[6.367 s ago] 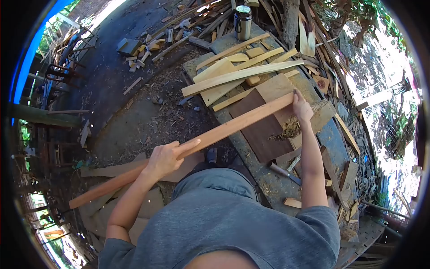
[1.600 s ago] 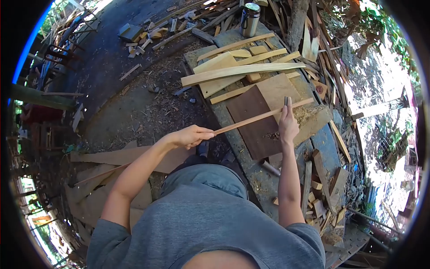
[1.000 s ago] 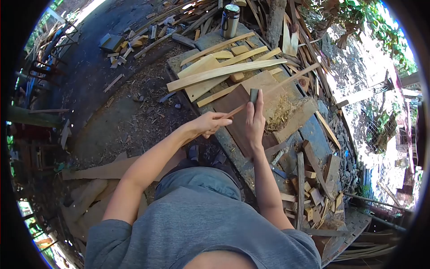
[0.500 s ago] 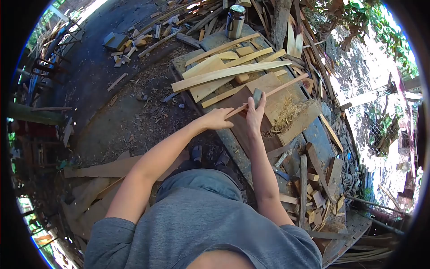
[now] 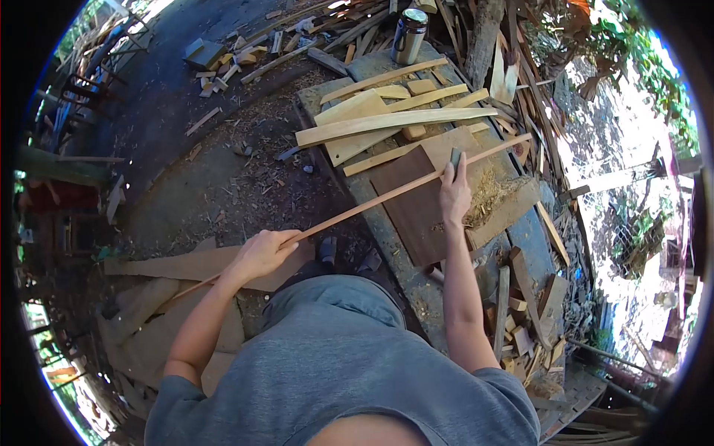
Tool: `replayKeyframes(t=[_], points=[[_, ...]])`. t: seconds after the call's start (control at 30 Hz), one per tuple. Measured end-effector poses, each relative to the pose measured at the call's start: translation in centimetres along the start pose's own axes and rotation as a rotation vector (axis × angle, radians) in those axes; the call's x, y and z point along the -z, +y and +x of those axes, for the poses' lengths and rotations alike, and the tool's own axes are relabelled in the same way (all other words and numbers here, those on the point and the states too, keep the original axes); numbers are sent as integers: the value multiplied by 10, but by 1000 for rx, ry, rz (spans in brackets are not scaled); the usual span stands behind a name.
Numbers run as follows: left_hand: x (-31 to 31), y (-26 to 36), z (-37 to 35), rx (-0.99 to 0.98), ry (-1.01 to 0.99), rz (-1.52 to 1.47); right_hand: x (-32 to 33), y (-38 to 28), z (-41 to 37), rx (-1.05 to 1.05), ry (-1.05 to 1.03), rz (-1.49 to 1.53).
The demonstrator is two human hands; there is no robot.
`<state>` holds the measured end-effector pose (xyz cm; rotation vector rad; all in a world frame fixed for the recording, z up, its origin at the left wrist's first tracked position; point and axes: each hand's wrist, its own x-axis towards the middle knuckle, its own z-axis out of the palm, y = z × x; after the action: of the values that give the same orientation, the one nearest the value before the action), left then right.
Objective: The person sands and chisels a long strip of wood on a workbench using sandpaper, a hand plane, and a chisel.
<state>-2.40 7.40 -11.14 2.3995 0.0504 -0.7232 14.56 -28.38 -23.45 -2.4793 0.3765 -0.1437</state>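
Strip of slim reddish-brown wood (image 5: pixel 372 203) slants above a dark brown flat board (image 5: pixel 409 227), left hand (image 5: pixel 262 255) closed around it, right hand (image 5: pixel 455 199) pinching a small grey-green block (image 5: pixel 455 156) against it; nearly together moments ago, the hands now span a longer stretch.

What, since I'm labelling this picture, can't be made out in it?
- Head view: the strip where the left hand grips it, covered by that hand.
- Head view: the lower part of the block, behind the right hand.
- Head view: any lettering on the flask, too small.
- Head view: the rest of the shirt, cut off by the bottom edge.
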Motion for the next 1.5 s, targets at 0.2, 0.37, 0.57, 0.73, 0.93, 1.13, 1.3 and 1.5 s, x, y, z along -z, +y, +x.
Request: replayKeyframes(t=[0.2,0.37,0.57,0.73,0.93,1.13,1.3,1.5], points=[[23,8,11,-26,-49,-48,9,-68,-122,454,-142,44],[10,11,16,-73,-24,-18,17,-9,-2,85,-68,-105],[17,13,23,-52,-41,-16,1,-61,-98,341,-178,62],[9,4,22,-107,-38,-68,8,-42,-57,362,-116,-229],[19,18,24,-2,-104,-45,2,-31,-15,96,32,-129],[8,-4,29,-105,-53,-86,10,-67,-89,519,-217,-33],[20,13,25,-5,-93,4,19,24,44,164,121,-307],[22,10,27,22,-90,8,4,-48,-61,352,-107,-19]])
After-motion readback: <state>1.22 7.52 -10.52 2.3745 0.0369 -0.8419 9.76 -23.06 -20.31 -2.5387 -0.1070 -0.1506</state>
